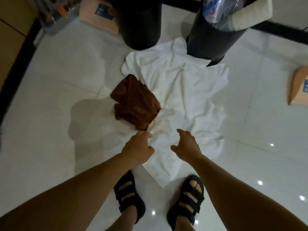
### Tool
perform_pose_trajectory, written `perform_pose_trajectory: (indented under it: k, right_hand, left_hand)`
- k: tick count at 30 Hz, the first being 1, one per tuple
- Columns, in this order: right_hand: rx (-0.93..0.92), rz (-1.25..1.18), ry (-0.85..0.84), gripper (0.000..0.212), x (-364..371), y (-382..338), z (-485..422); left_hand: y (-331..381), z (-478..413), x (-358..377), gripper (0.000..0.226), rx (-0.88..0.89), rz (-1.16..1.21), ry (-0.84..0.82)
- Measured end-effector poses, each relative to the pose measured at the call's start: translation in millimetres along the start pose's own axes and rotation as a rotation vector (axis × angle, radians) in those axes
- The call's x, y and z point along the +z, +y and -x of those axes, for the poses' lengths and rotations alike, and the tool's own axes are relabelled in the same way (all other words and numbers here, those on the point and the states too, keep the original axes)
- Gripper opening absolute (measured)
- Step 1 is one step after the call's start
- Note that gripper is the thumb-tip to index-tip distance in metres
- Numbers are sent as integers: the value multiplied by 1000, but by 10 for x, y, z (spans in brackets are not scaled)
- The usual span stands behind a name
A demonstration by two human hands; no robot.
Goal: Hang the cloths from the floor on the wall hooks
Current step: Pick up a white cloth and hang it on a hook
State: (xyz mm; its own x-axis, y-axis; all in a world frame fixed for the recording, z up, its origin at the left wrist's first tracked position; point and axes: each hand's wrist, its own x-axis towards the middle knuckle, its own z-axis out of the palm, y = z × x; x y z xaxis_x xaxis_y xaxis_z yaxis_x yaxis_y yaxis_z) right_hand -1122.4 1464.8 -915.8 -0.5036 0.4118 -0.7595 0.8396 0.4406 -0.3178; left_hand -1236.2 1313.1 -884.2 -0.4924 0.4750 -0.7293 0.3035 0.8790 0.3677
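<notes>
A large white cloth (180, 90) lies crumpled on the glossy white tile floor. A smaller brown cloth (136, 105) rests on its left side. My left hand (138, 147) reaches down and its fingertips pinch a fold of the white cloth just below the brown one. My right hand (186, 144) hovers over the near part of the white cloth with fingers spread and loosely bent, holding nothing. No wall hooks are in view.
Two dark cylindrical bins (141, 24) (215, 39) stand just behind the cloths, the right one holding plastic bottles. Cardboard boxes sit at the back left (98, 15) and far right (300, 87). My sandalled feet (130, 197) stand at the cloth's near edge.
</notes>
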Motion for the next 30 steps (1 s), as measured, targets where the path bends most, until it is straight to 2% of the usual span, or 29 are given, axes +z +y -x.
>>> perform_pose_trajectory:
  k: [4, 7, 8, 11, 13, 14, 18, 21, 23, 27, 28, 30]
  right_hand:
    - [-63, 58, 58, 85, 574, 235, -722]
    - [-78, 138, 37, 91, 870, 284, -1025]
    - [-74, 170, 47, 84, 934, 280, -1061]
    - [-63, 273, 32, 38, 936, 192, -1018]
    - [-41, 206, -26, 15, 797, 102, -847]
    - [-33, 137, -35, 10, 678, 37, -715]
    - [-54, -154, 0, 25, -41, -333, 6]
    - [-170, -287, 12, 58, -782, -686, 637]
    - [-276, -345, 42, 61, -1315, -976, 1064]
    - [-409, -344, 94, 36, -2309, -1565, 1906]
    - [-428, -302, 98, 32, -2546, -1704, 2105]
    - [-469, -164, 80, 30, -2959, -1953, 2475]
  left_hand:
    - [-280, -559, 541, 50, 12, 4, 27]
    - [-461, -783, 749, 52, -19, 29, 2]
    - [-501, -801, 783, 52, -26, 30, -9]
    - [-558, -743, 791, 54, -58, 32, -36]
    - [-519, -597, 708, 58, -73, 27, -63]
    - [-473, -499, 627, 61, -64, 22, -73]
    - [-126, -23, 86, 95, 50, 87, -83]
    - [284, 426, -524, 111, 195, 154, -24]
    - [596, 736, -1004, 98, 294, 228, 73]
    - [1098, 1467, -2085, 21, 363, 351, 208]
    - [1182, 1661, -2364, 13, 367, 382, 228]
    - [1314, 2083, -2899, 18, 336, 414, 270]
